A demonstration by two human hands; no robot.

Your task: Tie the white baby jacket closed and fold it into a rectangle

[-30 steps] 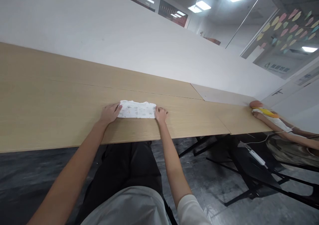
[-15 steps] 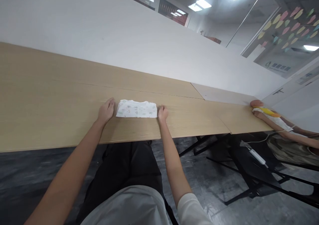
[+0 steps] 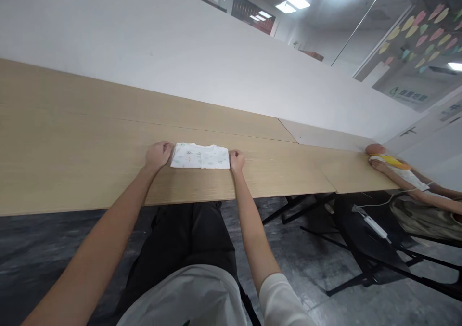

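Note:
A white baby shirt (image 3: 200,156) with small printed figures lies folded into a flat strip on the wooden table, its neckline on the far side. At its left end, my left hand (image 3: 159,155) is closed, with curled fingers against the edge of the cloth. My right hand (image 3: 237,161) pinches the opposite end, thumb and fingers together. The fingertips of both hands are partly hidden.
The table (image 3: 90,162) runs along a white wall (image 3: 126,42) with glass above. At the far right, another person's hand (image 3: 378,166) rests by a doll-like figure with a yellow patch (image 3: 391,161). A black chair (image 3: 361,237) holding a white power strip (image 3: 375,227) stands below.
My left hand has moved right to the shirt's edge, and its fingers have curled closed. My right hand's fingers have closed at the other end. The shirt stays almost in place.

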